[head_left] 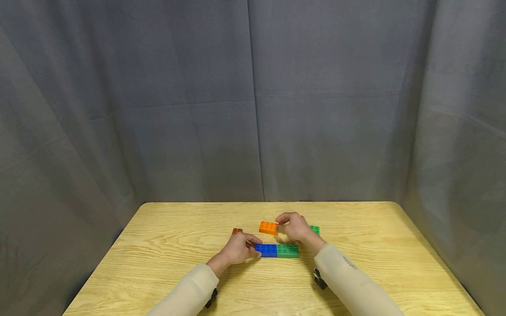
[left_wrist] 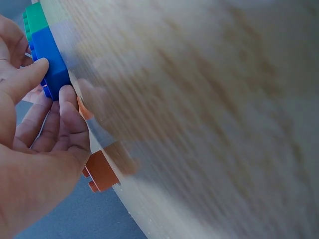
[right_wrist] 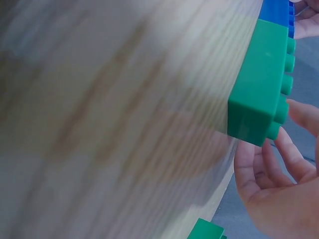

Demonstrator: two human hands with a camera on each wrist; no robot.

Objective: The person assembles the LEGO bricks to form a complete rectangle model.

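Note:
A blue toy brick [head_left: 266,250] and a green toy brick [head_left: 287,251] lie end to end on the table, studs up. My left hand [head_left: 237,248] grips the left end of the blue brick; in the left wrist view the thumb crosses its studded side. Farther back, an orange toy brick [head_left: 268,228] lies slightly angled, and my right hand [head_left: 294,227] pinches its right end between thumb and fingers. In the right wrist view the near green brick [right_wrist: 256,82] stands in front of the right hand and hides the orange one.
Beyond my left hand sits a brown-orange brick [head_left: 236,231], partly covered by it. Another green brick [head_left: 315,229] shows behind the right wrist. All stand on a wooden table [head_left: 178,245] with grey curtains [head_left: 197,131] around it.

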